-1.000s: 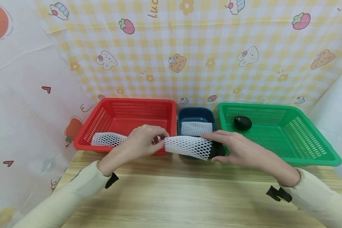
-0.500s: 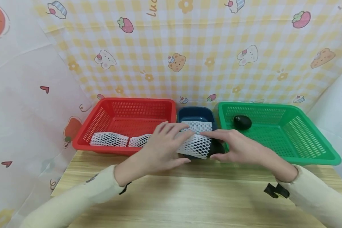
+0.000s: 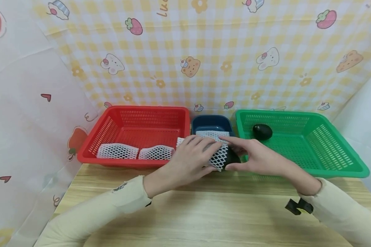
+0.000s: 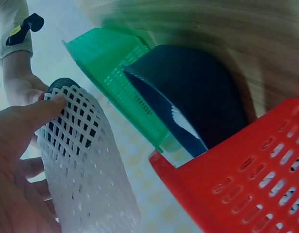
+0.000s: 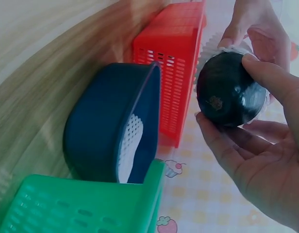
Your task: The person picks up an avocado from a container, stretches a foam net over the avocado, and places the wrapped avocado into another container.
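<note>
Dark fruit [image 5: 229, 92] pinched at bare end by right grip [image 3: 258, 156]; net sleeve [image 4: 93, 165] clasped by left grip [image 3: 190, 160], best eased along evenly.

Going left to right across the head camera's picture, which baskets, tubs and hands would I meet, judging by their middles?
Red basket, left hand, blue tub, right hand, green basket.
</note>
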`<state>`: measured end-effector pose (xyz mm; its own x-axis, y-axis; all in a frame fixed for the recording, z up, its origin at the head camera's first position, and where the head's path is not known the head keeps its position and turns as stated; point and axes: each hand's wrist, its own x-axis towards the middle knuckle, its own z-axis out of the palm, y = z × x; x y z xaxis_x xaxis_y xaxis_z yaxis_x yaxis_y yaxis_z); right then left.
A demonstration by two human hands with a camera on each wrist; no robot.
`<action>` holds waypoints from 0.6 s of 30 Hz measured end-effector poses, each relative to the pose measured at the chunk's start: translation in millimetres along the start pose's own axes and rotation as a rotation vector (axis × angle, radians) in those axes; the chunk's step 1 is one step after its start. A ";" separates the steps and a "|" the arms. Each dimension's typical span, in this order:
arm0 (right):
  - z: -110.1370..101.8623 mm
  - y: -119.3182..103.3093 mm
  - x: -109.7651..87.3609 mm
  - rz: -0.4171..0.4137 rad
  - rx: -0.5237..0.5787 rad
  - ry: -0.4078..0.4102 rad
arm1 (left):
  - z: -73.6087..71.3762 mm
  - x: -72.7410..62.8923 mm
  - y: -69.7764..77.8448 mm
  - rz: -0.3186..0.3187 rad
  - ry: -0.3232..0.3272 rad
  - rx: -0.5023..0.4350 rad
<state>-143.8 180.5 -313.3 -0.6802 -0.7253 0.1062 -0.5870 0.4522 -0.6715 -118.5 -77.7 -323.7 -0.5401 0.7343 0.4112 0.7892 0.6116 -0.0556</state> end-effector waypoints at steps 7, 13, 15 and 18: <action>5.7 5.0 -7.7 -0.021 0.088 0.021 | 0.3 -3.8 -6.4 -0.044 -0.014 -0.066; 13.5 6.5 -15.1 -0.065 0.127 0.091 | -0.5 -6.9 -10.3 -0.067 -0.001 -0.148; 16.8 7.4 -16.6 -0.094 0.110 0.132 | -0.8 -7.4 -10.7 -0.064 0.010 -0.163; 22.1 8.9 -17.3 -0.137 0.096 0.199 | -1.3 -7.5 -11.1 -0.055 0.024 -0.171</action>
<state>-127.5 185.7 -337.4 -0.6759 -0.6556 0.3367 -0.6417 0.2989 -0.7063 -122.8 -90.3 -325.0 -0.5781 0.6926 0.4314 0.7981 0.5899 0.1224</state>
